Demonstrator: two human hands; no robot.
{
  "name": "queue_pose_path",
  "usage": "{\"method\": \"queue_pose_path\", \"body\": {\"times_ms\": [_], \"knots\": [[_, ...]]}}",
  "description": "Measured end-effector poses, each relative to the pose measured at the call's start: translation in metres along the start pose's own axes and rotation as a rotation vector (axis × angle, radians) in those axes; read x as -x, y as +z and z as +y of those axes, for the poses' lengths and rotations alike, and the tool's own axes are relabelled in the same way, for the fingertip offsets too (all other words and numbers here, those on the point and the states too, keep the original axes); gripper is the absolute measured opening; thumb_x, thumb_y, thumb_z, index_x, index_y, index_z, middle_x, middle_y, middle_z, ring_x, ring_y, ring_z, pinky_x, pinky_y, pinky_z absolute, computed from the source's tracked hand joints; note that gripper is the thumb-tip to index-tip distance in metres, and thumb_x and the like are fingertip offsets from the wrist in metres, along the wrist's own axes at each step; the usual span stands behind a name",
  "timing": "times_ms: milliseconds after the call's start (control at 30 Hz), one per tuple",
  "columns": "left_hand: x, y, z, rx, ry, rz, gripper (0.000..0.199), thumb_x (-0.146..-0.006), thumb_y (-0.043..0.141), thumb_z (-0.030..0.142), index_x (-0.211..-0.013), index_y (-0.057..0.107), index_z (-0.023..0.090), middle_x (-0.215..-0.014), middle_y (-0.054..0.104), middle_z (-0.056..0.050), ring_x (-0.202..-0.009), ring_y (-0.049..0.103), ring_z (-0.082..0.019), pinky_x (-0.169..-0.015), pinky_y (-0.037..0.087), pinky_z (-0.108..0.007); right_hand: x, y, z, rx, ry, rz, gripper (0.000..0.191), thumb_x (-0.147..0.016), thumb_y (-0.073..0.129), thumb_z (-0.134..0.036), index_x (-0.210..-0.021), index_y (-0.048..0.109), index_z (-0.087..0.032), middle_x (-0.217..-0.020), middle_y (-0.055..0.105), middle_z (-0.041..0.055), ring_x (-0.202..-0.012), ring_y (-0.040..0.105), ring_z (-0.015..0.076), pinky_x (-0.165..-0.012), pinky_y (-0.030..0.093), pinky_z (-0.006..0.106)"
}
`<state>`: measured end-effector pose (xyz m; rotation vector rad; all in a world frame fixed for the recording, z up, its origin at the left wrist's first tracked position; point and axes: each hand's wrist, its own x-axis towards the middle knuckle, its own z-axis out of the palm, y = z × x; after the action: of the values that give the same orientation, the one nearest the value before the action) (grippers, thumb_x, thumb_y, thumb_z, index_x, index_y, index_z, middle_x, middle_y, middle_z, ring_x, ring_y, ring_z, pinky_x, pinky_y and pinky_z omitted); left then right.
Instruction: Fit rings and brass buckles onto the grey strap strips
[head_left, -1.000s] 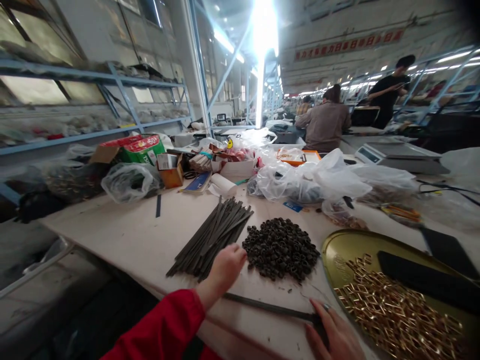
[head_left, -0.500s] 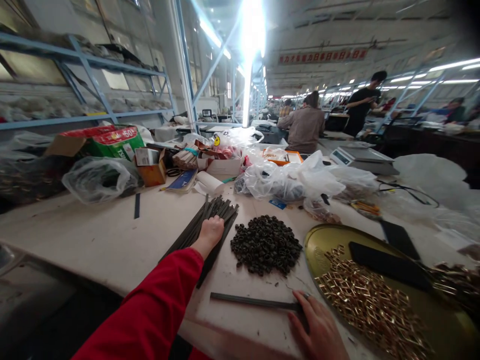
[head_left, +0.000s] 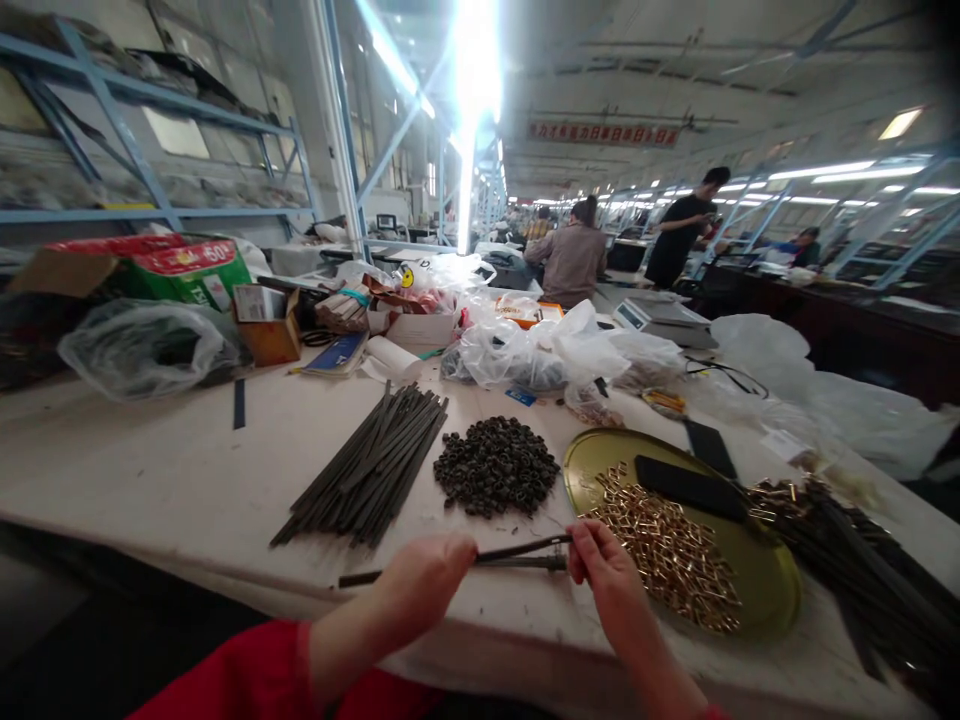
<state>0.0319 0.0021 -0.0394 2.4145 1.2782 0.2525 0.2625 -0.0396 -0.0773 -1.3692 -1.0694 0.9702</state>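
My left hand point(head_left: 429, 582) is closed around a thin dark strip point(head_left: 521, 548) near the table's front edge. The fingertips of my right hand point(head_left: 596, 560) pinch the right end of that strip, so it spans the gap between both hands. Just below it, another dark strip point(head_left: 517, 562) runs along the tabletop, partly behind my left hand. Beyond my left hand lies a loose bundle of dark flat strips point(head_left: 367, 465). A heap of small black loops point(head_left: 496, 465) sits beyond the gap between my hands. Beside my right hand are small brass-coloured metal frames point(head_left: 667, 555) on a gold oval tray point(head_left: 780, 590).
A black flat slab point(head_left: 690, 487) rests across the tray. More dark strips with metal pieces point(head_left: 847, 540) lie at the right. Clear plastic bags point(head_left: 525, 345), a scale point(head_left: 660, 318), a blue notebook point(head_left: 335, 355) and a cardboard box point(head_left: 266, 338) line the back. Two people point(head_left: 574, 250) are farther off.
My left hand has left the strip bundle and come down towards my right hand, now gripping a strip. My right hand has gone from resting on the table strip to pinching. The view has shifted.
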Motion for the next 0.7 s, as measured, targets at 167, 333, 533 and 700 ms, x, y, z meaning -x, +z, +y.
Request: {"method": "queue_pose_path", "body": {"times_ms": [167,333,533,700], "knots": [[0.017,0.025,0.023,0.978,-0.202,-0.432,0.033,-0.084,0.038,0.039,-0.101,0.053,0.015,-0.060,0.048,0.005,-0.044,0.038,-0.007,-0.044,0.031,-0.019,0.005,0.021,0.002,0.228,-0.024,-0.333,0.037,-0.086,0.042,-0.051,-0.071,0.052,-0.019,-0.048,0.046,-0.0062,-0.044,0.046,0.0105,-0.045,0.037,0.022],[-0.004,0.042,0.015,1.410,-0.511,-0.341,0.043,-0.077,0.048,0.049,-0.097,0.055,0.013,-0.053,0.037,0.009,-0.038,0.025,-0.004,-0.038,0.017,-0.019,-0.040,0.019,0.014,0.764,-0.210,-0.304,0.026,-0.092,0.034,-0.031,-0.088,0.057,-0.017,-0.080,0.061,0.0052,-0.076,0.058,0.0184,-0.068,0.045,0.030],[-0.020,0.046,0.001,1.567,-0.660,-0.332,0.050,-0.070,0.055,0.053,-0.100,0.057,0.013,-0.059,0.043,0.007,-0.042,0.028,-0.004,-0.041,0.014,-0.019,-0.081,0.025,0.027,1.044,-0.218,-0.256,0.018,-0.083,0.045,-0.010,-0.076,0.059,-0.017,-0.083,0.058,0.0092,-0.078,0.056,0.0223,-0.071,0.040,0.034],[-0.026,0.043,0.003,1.593,-0.683,-0.287,0.049,-0.067,0.059,0.048,-0.099,0.059,0.011,-0.062,0.046,0.005,-0.045,0.033,-0.004,-0.043,0.018,-0.019,-0.081,0.036,0.032,1.078,-0.175,-0.273,0.019,-0.081,0.045,-0.006,-0.074,0.059,-0.017,-0.085,0.059,0.0101,-0.079,0.056,0.0228,-0.070,0.039,0.034]]}}
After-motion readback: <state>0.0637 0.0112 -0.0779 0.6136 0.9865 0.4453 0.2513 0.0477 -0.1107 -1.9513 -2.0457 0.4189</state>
